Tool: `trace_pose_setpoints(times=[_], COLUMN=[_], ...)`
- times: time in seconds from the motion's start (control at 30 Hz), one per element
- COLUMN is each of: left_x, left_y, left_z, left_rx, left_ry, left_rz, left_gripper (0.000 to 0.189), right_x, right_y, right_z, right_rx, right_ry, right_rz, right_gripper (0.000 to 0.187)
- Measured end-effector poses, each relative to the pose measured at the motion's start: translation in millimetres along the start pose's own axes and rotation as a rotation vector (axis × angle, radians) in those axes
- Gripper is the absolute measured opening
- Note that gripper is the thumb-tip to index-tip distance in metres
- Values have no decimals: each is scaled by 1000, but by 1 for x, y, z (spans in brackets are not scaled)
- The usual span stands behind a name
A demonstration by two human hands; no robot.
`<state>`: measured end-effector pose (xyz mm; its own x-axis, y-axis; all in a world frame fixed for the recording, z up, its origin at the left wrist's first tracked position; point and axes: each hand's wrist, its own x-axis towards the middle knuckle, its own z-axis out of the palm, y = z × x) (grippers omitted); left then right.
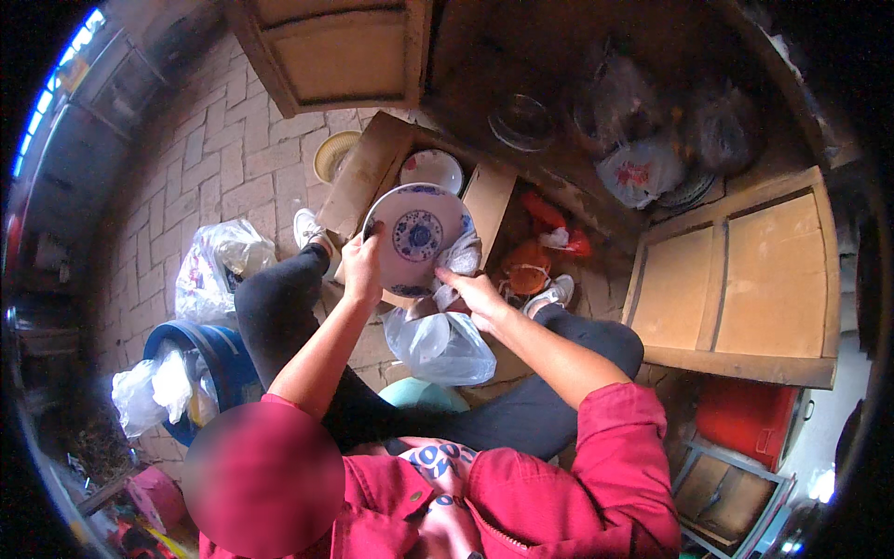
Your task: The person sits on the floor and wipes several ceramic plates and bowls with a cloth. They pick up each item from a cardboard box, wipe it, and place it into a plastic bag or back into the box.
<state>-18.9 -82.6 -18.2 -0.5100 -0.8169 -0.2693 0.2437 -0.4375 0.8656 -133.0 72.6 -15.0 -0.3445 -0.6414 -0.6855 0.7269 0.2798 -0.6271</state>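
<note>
A white plate with blue floral patterns (420, 241) is held up in front of me, its inner face turned to the camera. My left hand (363, 265) grips its left rim. On the lower right rim, my right hand (471, 290) presses a pale grey cloth (461, 257) against the plate. Just beyond, a white dish with a red motif (433, 171) lies in an open cardboard box (374, 168). Below my hands stands a clear plastic bag (447, 349) with something round and pale in it.
An open wooden cabinet door (733, 279) stands at right, another (339, 59) at the top. Plastic bags (639, 171) and a glass dish (522, 122) lie inside the cabinet. A blue bin (223, 356) and a filled bag (223, 265) stand at left; a yellow basket (334, 155) lies beyond the box.
</note>
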Motion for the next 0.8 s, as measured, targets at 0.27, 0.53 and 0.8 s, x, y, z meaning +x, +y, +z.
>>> trace_pose_setpoints(times=[0.27, 0.53, 0.8], left_x=[42, -62, -134], left_y=[4, 2, -99], left_z=[-53, -22, -51], left_rx=[-78, 487, 187], left_ry=[277, -102, -59], left_rz=[75, -790, -1161], left_gripper=[30, 35, 27], right_x=[-4, -39, -41], right_y=[-73, -95, -96], right_z=[-36, -59, -74], right_rx=[-1558, -1632, -1666], right_ry=[382, 173, 189], right_rz=[-679, -389, -316], right_gripper=[41, 58, 53])
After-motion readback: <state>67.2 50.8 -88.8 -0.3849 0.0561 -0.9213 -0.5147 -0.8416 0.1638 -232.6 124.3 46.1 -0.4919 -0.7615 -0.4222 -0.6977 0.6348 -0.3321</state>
